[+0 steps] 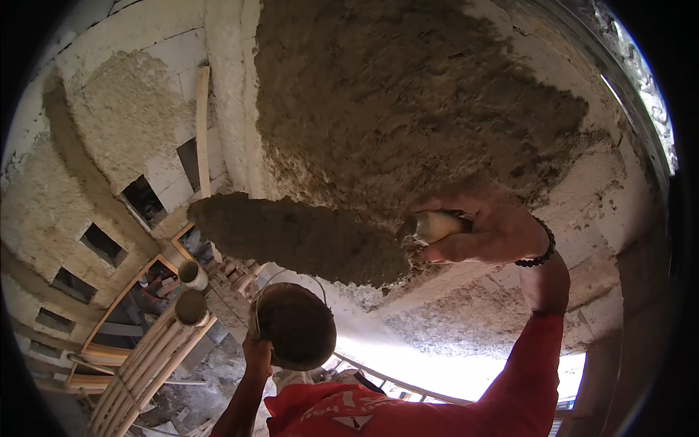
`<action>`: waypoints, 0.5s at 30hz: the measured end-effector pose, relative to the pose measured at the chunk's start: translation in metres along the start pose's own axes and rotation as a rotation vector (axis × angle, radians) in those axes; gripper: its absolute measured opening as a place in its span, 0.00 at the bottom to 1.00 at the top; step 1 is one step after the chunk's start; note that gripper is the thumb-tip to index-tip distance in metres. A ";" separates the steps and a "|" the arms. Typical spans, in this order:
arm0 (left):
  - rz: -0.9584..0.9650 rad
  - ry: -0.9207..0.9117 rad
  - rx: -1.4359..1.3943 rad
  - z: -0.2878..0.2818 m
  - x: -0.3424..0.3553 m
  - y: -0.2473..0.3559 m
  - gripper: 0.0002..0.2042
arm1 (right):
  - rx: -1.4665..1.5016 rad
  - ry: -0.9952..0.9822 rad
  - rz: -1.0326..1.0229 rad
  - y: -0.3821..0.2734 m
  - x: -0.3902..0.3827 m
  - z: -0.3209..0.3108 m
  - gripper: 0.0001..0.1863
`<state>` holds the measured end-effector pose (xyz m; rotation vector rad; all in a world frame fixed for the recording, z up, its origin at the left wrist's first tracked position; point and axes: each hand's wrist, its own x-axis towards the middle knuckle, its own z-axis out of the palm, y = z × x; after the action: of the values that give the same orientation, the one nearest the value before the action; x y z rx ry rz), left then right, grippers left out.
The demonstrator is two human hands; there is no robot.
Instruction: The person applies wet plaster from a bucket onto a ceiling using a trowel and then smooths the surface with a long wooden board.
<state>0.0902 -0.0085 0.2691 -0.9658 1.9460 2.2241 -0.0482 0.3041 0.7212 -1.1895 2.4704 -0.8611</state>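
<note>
My right hand [491, 222], a dark beaded bracelet at its wrist, is closed round the pale handle of a trowel [435, 227]. A long, thick layer of wet grey-brown mortar [306, 237] stretches left from the handle and hides the blade. Behind the trowel, a broad patch of wet mortar [393, 102] covers the wall; I cannot tell whether the tool touches it. Lower down, my left hand [257, 355] grips the side of a bucket [329, 331] near its rim. Dark mortar lies inside the bucket, and its thin wire handle stands up.
At lower left are several long round poles [142, 364], two with mortar-coloured tops. A wooden strip [202, 131] stands against the block wall [178, 54], which has several small dark openings [143, 200]. Rubble [196, 397] lies far below. Strong light enters at lower right.
</note>
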 end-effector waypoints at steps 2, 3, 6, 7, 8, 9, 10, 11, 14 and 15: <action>0.000 0.011 -0.043 -0.002 -0.002 -0.003 0.29 | 0.246 -0.010 0.008 0.008 -0.003 -0.013 0.24; -0.015 -0.002 -0.068 0.005 -0.009 0.004 0.29 | 0.431 -0.001 0.062 0.028 -0.009 -0.016 0.24; -0.037 -0.017 -0.040 0.022 -0.022 0.010 0.29 | 0.296 0.384 0.498 0.094 -0.047 -0.069 0.26; -0.037 -0.002 -0.012 0.019 -0.024 0.007 0.29 | -0.100 0.598 0.597 0.097 -0.065 -0.086 0.26; -0.038 0.007 -0.062 0.016 -0.023 -0.003 0.28 | -0.172 0.823 0.445 0.092 -0.091 -0.110 0.24; -0.065 0.030 -0.073 0.007 -0.025 -0.007 0.28 | -0.142 0.886 0.290 0.082 -0.101 -0.131 0.23; -0.103 -0.004 -0.089 0.010 -0.025 -0.014 0.27 | -0.240 0.902 0.323 0.056 -0.118 -0.149 0.22; -0.120 -0.028 -0.102 0.012 -0.022 -0.012 0.27 | -0.329 0.930 0.339 0.041 -0.127 -0.158 0.22; -0.245 -0.065 -0.120 0.034 -0.040 0.020 0.26 | -0.360 0.886 0.391 0.043 -0.133 -0.137 0.19; -0.235 -0.037 -0.081 0.028 -0.040 0.020 0.25 | -0.216 0.802 0.369 0.052 -0.115 -0.115 0.17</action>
<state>0.1022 0.0268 0.3058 -1.0908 1.6425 2.1857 -0.0623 0.4648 0.7781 -0.4193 3.3324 -1.1320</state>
